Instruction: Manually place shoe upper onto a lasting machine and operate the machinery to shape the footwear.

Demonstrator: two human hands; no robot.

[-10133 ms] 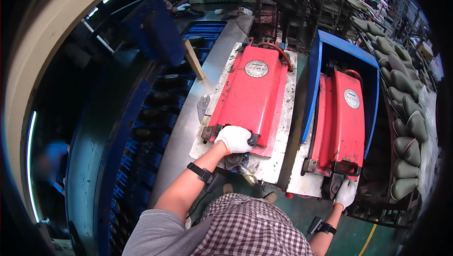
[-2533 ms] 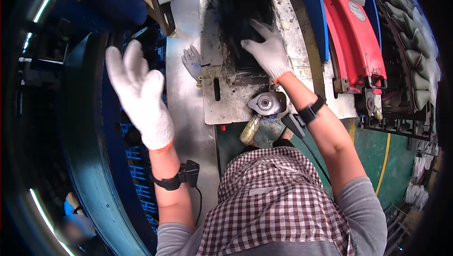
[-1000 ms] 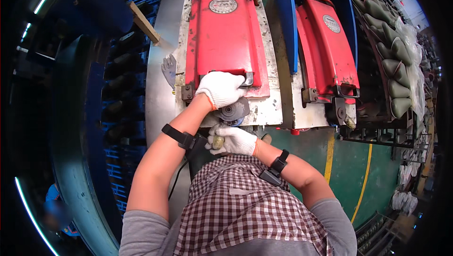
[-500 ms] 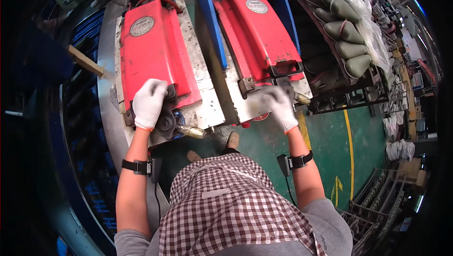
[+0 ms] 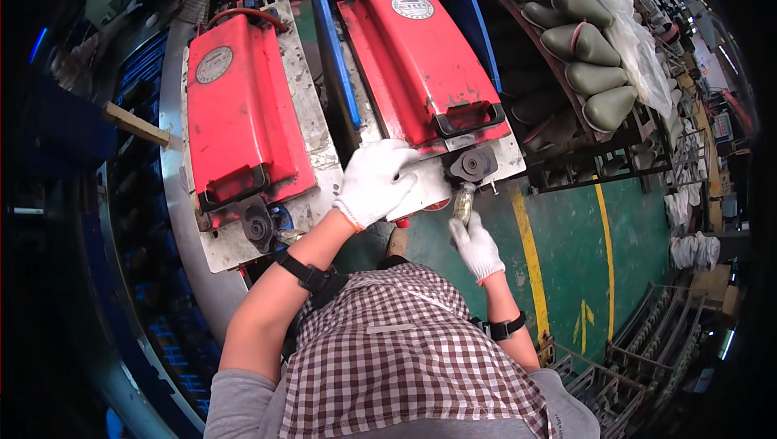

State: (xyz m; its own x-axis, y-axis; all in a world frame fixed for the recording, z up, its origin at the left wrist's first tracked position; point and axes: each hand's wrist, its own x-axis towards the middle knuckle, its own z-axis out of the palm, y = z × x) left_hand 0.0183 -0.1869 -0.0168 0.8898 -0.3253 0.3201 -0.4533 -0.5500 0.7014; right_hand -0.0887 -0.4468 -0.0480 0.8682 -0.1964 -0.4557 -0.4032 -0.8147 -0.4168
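Two red-covered machines stand side by side before me, the left machine [image 5: 243,107] and the right machine [image 5: 425,59]. My left hand [image 5: 376,184], in a white knit glove, rests at the near left corner of the right machine, its fingers stretched toward the red cover's edge. Below that cover's black handle [image 5: 469,120] is a dark round pivot [image 5: 473,164]. From it a lever handle [image 5: 463,203], wrapped in something clear and yellowish, points toward me. My gloved right hand [image 5: 476,249] closes round the lower end of this lever.
Grey-green shoe-last shapes [image 5: 595,79] fill a rack at the right, with clear plastic sheeting [image 5: 639,50] over it. A blue panel [image 5: 333,42] rises between the machines. A wooden bar [image 5: 136,124] juts in from the left. Wire racks [image 5: 647,358] stand at the lower right.
My left hand has left the left machine's handle and crossed to the right machine. My right hand has come down to the lever, which has swung from pointing right to pointing toward me.
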